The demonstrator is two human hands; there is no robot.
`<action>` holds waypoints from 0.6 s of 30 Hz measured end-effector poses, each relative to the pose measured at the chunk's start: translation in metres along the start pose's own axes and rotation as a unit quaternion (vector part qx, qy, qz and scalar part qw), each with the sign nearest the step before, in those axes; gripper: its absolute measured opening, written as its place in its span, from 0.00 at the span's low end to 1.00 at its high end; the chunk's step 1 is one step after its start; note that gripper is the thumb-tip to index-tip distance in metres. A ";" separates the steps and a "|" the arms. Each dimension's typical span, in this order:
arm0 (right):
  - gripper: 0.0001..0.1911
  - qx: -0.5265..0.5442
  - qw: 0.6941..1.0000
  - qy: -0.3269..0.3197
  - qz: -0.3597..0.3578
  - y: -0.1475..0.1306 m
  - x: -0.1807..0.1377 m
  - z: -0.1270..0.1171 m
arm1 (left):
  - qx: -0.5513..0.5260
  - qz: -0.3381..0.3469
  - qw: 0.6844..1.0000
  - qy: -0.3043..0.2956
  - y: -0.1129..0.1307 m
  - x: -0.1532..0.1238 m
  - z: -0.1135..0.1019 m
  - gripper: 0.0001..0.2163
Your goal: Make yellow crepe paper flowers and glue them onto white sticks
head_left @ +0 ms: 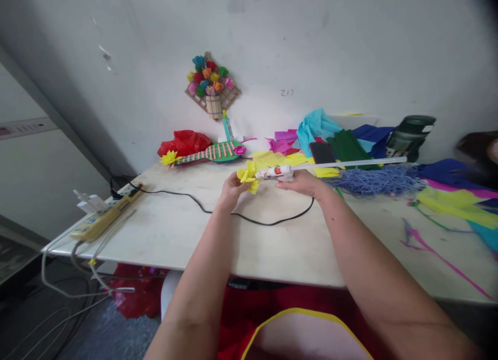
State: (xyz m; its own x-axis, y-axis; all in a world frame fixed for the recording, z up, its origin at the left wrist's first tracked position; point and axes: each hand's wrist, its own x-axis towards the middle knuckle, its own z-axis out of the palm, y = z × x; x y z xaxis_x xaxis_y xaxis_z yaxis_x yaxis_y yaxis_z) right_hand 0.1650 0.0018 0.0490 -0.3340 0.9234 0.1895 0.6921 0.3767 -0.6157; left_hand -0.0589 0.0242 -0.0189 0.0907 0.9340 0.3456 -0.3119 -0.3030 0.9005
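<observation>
My left hand (pixel 230 190) is closed on a yellow crepe-paper flower (pixel 248 175), held above the white table (pixel 163 230). My right hand (pixel 301 182) grips a white glue gun (pixel 274 172) with its tip at the flower. A long clear glue stick (pixel 358 163) juts from the back of the gun to the right. The gun's black cord (pixel 249 219) loops over the table to a power strip (pixel 104 216) at the left edge.
Colourful crepe paper sheets (pixel 322 137) and a pile of blue string (pixel 377 179) lie at the back right. A phone (pixel 322 152), a dark jar (pixel 410 137), a red bag (pixel 184 142) and a paper flower craft (pixel 212 85) on the wall stand behind.
</observation>
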 end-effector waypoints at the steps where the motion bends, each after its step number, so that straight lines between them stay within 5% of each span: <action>1: 0.16 -0.001 1.000 0.000 -0.002 0.000 0.000 0.000 | 0.000 0.000 1.000 0.002 0.000 0.000 0.000 0.20; 18: 0.18 -0.002 0.999 -0.005 -0.054 0.006 0.005 0.001 | 0.007 0.013 1.000 0.017 0.000 0.000 0.002 0.21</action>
State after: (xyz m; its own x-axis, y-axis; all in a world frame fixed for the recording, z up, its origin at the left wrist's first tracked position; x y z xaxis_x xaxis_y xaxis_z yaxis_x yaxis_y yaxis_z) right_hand 0.1669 0.0084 0.0450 -0.4135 0.8762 0.2475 0.6543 0.4750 -0.5885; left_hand -0.0574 0.0237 -0.0184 0.0501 0.9314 0.3606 -0.3004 -0.3303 0.8948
